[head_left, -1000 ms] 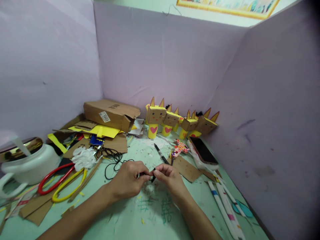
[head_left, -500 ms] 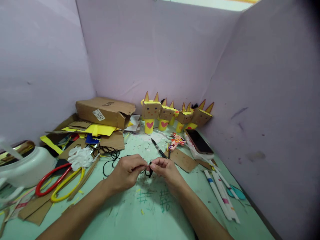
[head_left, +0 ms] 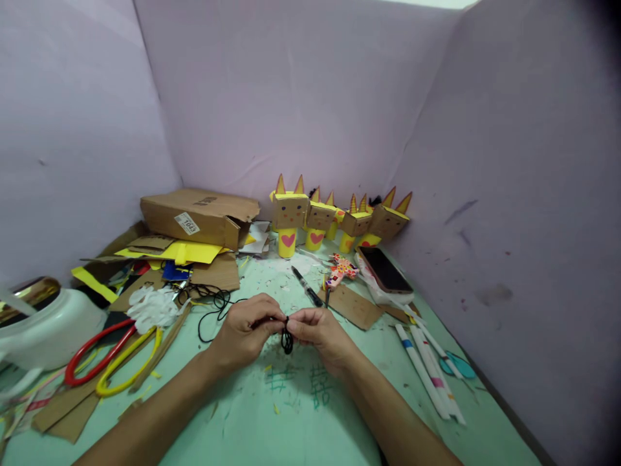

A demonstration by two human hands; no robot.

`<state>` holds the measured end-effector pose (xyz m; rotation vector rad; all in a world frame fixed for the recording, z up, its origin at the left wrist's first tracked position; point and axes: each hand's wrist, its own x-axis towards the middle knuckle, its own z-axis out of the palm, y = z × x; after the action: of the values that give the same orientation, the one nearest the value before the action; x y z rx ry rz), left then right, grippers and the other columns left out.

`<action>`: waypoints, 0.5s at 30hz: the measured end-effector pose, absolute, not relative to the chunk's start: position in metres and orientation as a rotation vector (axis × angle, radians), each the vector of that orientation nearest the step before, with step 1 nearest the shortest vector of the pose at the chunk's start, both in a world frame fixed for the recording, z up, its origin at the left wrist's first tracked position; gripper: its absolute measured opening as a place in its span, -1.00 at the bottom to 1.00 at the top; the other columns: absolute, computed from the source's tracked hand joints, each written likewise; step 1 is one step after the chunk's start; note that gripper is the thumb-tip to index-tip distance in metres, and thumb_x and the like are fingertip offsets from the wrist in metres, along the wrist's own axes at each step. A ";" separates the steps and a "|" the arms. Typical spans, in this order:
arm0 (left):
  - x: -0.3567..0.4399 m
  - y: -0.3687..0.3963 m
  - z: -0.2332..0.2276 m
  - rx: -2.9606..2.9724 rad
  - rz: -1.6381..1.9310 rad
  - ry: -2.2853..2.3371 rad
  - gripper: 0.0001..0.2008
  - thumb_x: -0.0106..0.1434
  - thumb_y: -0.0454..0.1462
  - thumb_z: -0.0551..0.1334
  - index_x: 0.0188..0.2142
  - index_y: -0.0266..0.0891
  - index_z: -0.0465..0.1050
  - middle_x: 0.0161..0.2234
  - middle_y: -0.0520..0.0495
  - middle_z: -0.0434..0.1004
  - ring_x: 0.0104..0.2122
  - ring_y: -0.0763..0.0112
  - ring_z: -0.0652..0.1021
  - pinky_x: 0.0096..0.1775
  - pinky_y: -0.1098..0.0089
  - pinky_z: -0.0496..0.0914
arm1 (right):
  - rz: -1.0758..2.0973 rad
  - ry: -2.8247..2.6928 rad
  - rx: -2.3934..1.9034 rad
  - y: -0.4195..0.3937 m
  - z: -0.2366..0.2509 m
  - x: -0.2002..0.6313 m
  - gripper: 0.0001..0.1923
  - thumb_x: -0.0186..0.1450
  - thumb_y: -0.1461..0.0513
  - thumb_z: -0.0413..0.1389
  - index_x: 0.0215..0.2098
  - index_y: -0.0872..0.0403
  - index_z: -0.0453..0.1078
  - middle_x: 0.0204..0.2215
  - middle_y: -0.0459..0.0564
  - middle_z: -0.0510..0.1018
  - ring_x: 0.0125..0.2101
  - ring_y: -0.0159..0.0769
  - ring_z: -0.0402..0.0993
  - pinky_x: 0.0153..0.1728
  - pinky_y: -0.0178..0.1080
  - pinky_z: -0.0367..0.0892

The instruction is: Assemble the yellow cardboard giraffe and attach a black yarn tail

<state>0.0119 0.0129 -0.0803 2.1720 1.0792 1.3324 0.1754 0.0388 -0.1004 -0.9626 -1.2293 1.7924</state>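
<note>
A small looped bundle of black cord (head_left: 287,341) hangs between my two hands, over the middle of the table. My left hand (head_left: 250,329) pinches the cord near its top with thumb and forefinger. Close against it, my right hand (head_left: 317,333) pinches the same spot from the other side. More loose black cord (head_left: 211,310) trails in tangled loops on the table behind my left hand. A dark pen or knife (head_left: 306,287) lies beyond my fingers, beside a flat cardboard piece (head_left: 350,306).
Several yellow tube figures (head_left: 287,241) with cardboard heads stand at the back. Left are a cardboard box (head_left: 204,210), scissors with red and yellow handles (head_left: 129,362) and a white pot (head_left: 53,330). Right are a phone (head_left: 385,270) and white markers (head_left: 431,375).
The cord bundle between my fingers now hangs lower as clearer loops. Both hands stay together at nearly the same place, and the view has shifted slightly.
</note>
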 end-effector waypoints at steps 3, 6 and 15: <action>0.012 0.013 -0.081 2.150 1.330 1.094 -0.93 0.10 -0.40 0.20 -0.48 -0.29 0.45 -0.52 -0.04 0.47 -0.51 0.47 0.46 -0.46 0.49 0.31 | 1.818 -1.224 -0.962 0.038 -0.101 0.175 -0.67 -0.19 0.07 0.36 -0.61 0.15 0.48 -0.75 -0.18 0.38 -0.69 -0.53 0.15 -0.58 -0.37 0.00; 0.013 0.013 -0.082 2.105 1.361 1.038 -0.92 0.10 -0.38 0.21 -0.51 -0.30 0.43 -0.52 -0.05 0.46 -0.51 0.47 0.45 -0.46 0.48 0.31 | 1.855 -1.207 -0.965 0.037 -0.103 0.175 -0.67 -0.20 0.07 0.36 -0.59 0.14 0.48 -0.73 -0.18 0.40 -0.68 -0.53 0.17 -0.56 -0.37 0.03; 0.015 0.013 -0.086 1.896 1.379 1.013 -0.89 0.06 -0.32 0.27 -0.56 -0.29 0.43 -0.54 -0.05 0.42 -0.50 0.43 0.44 -0.47 0.45 0.28 | 1.933 -1.219 -0.916 0.037 -0.103 0.177 -0.68 -0.17 0.06 0.35 -0.60 0.14 0.48 -0.70 -0.18 0.39 -0.67 -0.54 0.13 -0.58 -0.37 -0.01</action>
<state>0.0152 0.0134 -0.0859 1.8962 1.0131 1.3792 0.1772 0.0366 -0.1030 -0.9163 -1.2193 1.9325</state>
